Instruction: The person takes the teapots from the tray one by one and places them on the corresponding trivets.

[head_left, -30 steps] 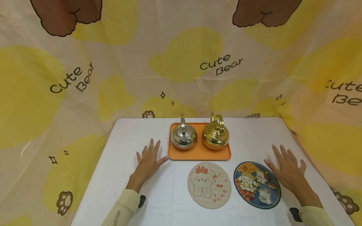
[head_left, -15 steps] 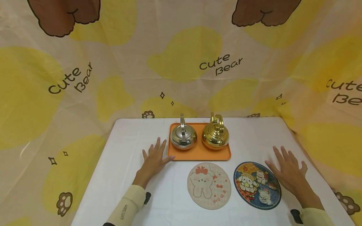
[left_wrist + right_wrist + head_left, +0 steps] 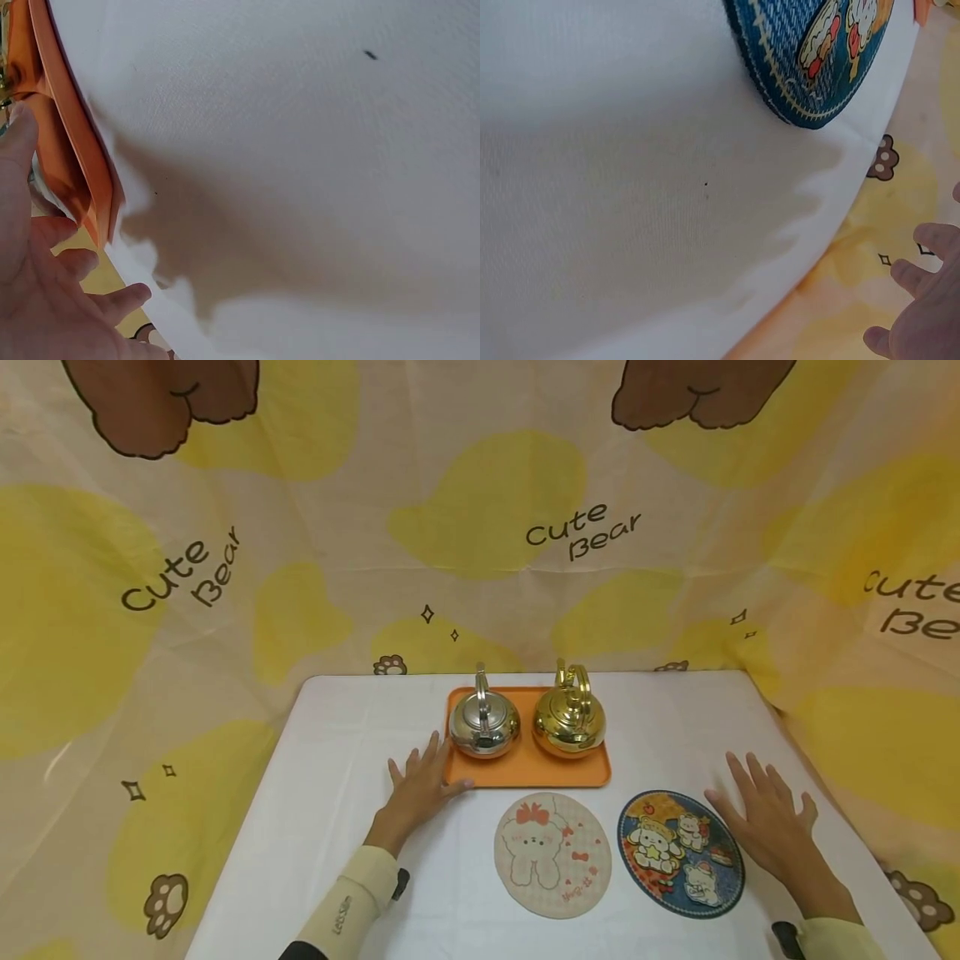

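Note:
On an orange tray point(image 3: 525, 774) stand two teapots, a silver teapot point(image 3: 485, 727) at the left and a gold teapot point(image 3: 570, 722) at the right, each with an arched handle on top. My left hand point(image 3: 420, 789) is at the tray's left front corner with fingers spread, nearest the silver teapot and holding nothing. In the left wrist view the hand point(image 3: 45, 285) hovers beside the tray wall point(image 3: 75, 135), casting a shadow on the table. My right hand point(image 3: 768, 814), fingers spread, is just right of a round blue patterned mat point(image 3: 681, 853) and holds nothing.
A round pale mat with a rabbit-like drawing point(image 3: 552, 856) lies in front of the tray. Everything rests on a white-covered table point(image 3: 322, 735). A yellow and beige printed cloth point(image 3: 480, 510) hangs behind and along the sides.
My left hand has moved right and slightly forward, closer to the tray and silver teapot. The right hand has barely moved. Teapots and mats stay in place.

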{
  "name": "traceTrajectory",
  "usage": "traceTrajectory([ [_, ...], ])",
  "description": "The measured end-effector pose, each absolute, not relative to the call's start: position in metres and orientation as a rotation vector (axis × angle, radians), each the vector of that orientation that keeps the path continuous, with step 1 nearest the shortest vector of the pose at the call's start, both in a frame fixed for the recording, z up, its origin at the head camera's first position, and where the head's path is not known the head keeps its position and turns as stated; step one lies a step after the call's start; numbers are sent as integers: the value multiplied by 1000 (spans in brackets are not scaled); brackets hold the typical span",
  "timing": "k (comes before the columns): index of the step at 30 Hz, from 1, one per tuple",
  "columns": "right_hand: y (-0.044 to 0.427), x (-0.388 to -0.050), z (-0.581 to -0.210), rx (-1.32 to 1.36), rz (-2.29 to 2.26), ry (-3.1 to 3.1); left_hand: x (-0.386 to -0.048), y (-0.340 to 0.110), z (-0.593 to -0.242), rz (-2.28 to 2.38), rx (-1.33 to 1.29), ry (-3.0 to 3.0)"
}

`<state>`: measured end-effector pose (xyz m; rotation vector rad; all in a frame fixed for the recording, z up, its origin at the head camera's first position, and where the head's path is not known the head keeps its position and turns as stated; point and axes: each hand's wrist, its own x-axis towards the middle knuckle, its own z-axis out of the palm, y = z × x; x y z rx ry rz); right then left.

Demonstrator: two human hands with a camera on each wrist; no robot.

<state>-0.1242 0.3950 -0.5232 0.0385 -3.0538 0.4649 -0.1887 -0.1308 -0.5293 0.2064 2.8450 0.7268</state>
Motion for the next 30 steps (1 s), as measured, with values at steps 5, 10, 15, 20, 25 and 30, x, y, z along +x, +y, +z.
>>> traceTrajectory([
  [5, 396, -123, -524, 41, 473, -3057, -189, -129, -529, 683, 222, 2837],
  [10, 396, -122, -523, 48, 484, -3051, -189, -128, -530, 651, 229, 2821],
  [15, 395, -122, -523, 61, 486, -3046, -190, -127, -533, 641, 226, 2824],
  [20, 396, -123, -525, 61, 482, -3045, -192, -126, -537, 628, 220, 2837],
  [25, 396, -124, -526, 59, 490, -3038, -193, -123, -537, 616, 201, 2840],
  [30, 396, -124, -525, 60, 496, -3044, -195, -121, -539, 642, 173, 2824],
])
